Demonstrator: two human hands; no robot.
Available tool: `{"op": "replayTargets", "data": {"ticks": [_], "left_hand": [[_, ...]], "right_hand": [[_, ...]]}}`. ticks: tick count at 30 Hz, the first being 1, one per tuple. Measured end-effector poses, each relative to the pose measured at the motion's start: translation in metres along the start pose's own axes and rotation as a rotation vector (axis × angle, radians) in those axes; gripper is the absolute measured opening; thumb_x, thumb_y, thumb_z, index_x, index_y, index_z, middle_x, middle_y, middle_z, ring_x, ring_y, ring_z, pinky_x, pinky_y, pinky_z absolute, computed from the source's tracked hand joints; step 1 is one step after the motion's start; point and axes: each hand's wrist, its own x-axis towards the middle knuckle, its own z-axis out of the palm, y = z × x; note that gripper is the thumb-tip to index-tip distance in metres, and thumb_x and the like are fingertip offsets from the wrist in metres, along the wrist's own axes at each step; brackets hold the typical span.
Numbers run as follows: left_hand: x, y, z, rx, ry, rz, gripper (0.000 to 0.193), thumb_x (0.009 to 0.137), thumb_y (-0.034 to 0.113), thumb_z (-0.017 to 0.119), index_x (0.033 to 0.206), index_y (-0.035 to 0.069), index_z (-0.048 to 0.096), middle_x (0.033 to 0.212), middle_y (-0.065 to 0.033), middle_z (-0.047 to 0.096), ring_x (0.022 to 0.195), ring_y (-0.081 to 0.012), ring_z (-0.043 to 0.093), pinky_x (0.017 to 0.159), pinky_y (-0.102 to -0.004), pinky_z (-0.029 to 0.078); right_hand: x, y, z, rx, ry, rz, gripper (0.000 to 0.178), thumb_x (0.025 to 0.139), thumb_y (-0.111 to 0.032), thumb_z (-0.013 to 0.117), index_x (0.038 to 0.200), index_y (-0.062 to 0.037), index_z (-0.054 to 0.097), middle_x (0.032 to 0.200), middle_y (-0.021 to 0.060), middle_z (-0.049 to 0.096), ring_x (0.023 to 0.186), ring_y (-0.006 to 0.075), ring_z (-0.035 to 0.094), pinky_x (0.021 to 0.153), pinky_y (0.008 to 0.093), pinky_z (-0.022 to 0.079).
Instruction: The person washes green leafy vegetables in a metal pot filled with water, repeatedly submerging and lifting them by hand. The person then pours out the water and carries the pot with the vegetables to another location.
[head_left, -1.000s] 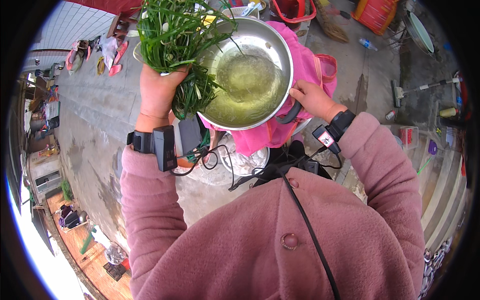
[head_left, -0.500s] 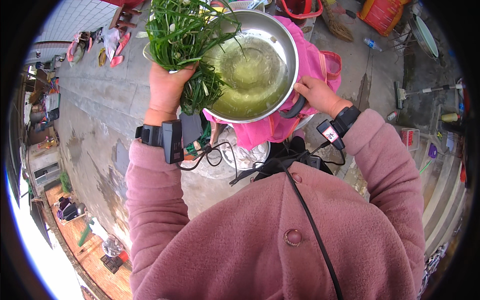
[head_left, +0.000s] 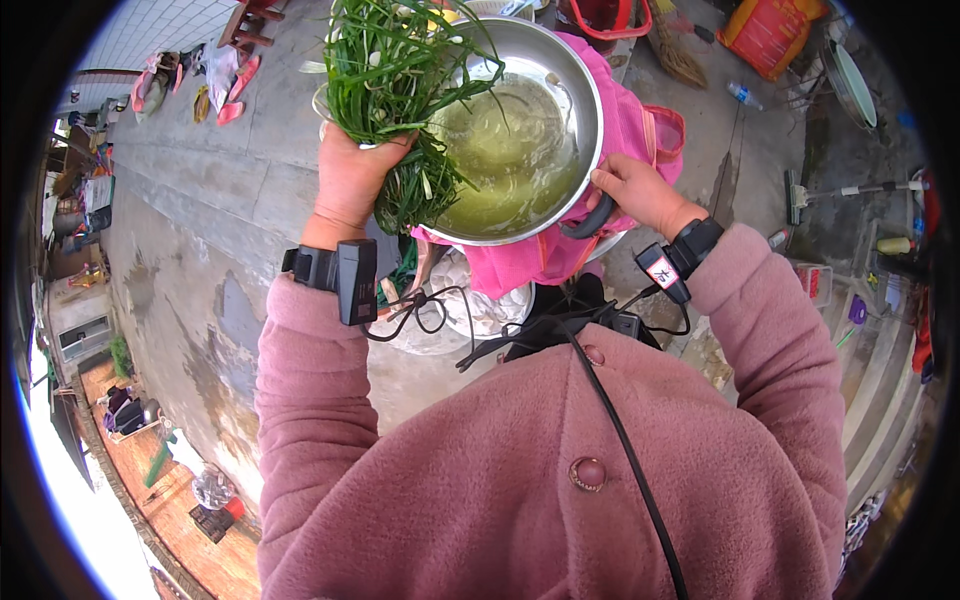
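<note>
At the top, my left hand [head_left: 352,180] is closed on the edge of a pale-rimmed container [head_left: 320,103], mostly hidden under a heap of long green leafy stalks [head_left: 385,75] with a few white bulb ends. The greens hang over the left side of a shiny metal pan [head_left: 588,90] holding yellowish-green water [head_left: 510,140]. My right hand [head_left: 640,190] grips the pan's right side, thumb at the rim, beside a dark curved handle [head_left: 590,217]. Its other fingers are partly hidden. Pink cloth [head_left: 520,262] lies beneath the pan.
A white basin [head_left: 522,310] with pale contents stands below the cloth. Beyond are a red bucket [head_left: 610,32], a broom [head_left: 678,55] and an orange sack [head_left: 765,35]. A squeegee [head_left: 797,197] lies right, near concrete steps [head_left: 880,400]. Black cables [head_left: 470,345] hang between my wrists.
My left hand and the greens have shifted slightly right, further over the pan. The water's ripples have changed. My right hand stays on the pan's side.
</note>
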Motion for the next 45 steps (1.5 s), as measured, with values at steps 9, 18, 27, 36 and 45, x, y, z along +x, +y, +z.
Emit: {"op": "replayTargets", "data": {"ticks": [9,18,27,36,45], "left_hand": [[-0.003,-0.012,-0.01,0.067,0.03,0.039,0.041,0.075,0.003,0.072,0.113,0.002,0.058,0.104,-0.0041,0.063,0.091,-0.0133,0.059,0.081,-0.0281,0.048],[-0.006,-0.019,-0.016,0.112,0.045,0.042,0.042,0.075,0.004,0.072,0.114,0.001,0.057,0.104,-0.0049,0.064,0.091,-0.0137,0.059,0.08,-0.0277,0.049],[-0.009,-0.011,-0.012,0.112,0.035,0.011,0.038,0.075,0.006,0.072,0.111,-0.001,0.059,0.102,-0.0054,0.065,0.089,-0.0133,0.06,0.079,-0.0278,0.049],[-0.009,-0.024,-0.014,0.051,0.063,-0.014,0.041,0.075,0.008,0.074,0.112,0.0,0.058,0.103,-0.0051,0.064,0.091,-0.0134,0.059,0.08,-0.0281,0.048],[-0.006,-0.034,-0.016,-0.012,0.077,-0.001,0.049,0.069,0.015,0.077,0.109,-0.002,0.055,0.099,-0.0093,0.066,0.089,-0.0174,0.062,0.081,-0.0294,0.049]], "right_hand": [[0.002,0.0,0.001,-0.061,0.0,0.017,0.033,0.091,-0.027,0.058,0.094,0.0056,0.056,0.077,0.0106,0.067,0.071,0.0172,0.063,0.065,0.029,0.05],[0.003,-0.009,0.004,-0.173,0.04,0.045,0.038,0.089,-0.031,0.06,0.095,0.0072,0.057,0.076,0.0108,0.067,0.072,0.0186,0.063,0.069,0.0306,0.049],[-0.004,-0.023,0.0,-0.302,0.111,0.047,0.04,0.088,-0.033,0.062,0.093,0.0064,0.057,0.073,0.0103,0.066,0.069,0.0201,0.064,0.066,0.0316,0.049],[-0.002,-0.027,-0.003,-0.461,0.181,0.018,0.044,0.086,-0.036,0.064,0.096,0.0068,0.057,0.079,0.0155,0.066,0.073,0.023,0.066,0.068,0.0331,0.05],[0.005,-0.017,-0.01,-0.342,0.182,0.082,0.047,0.086,-0.039,0.064,0.1,0.0055,0.057,0.08,0.0165,0.065,0.068,0.0248,0.065,0.066,0.0337,0.051]]}}
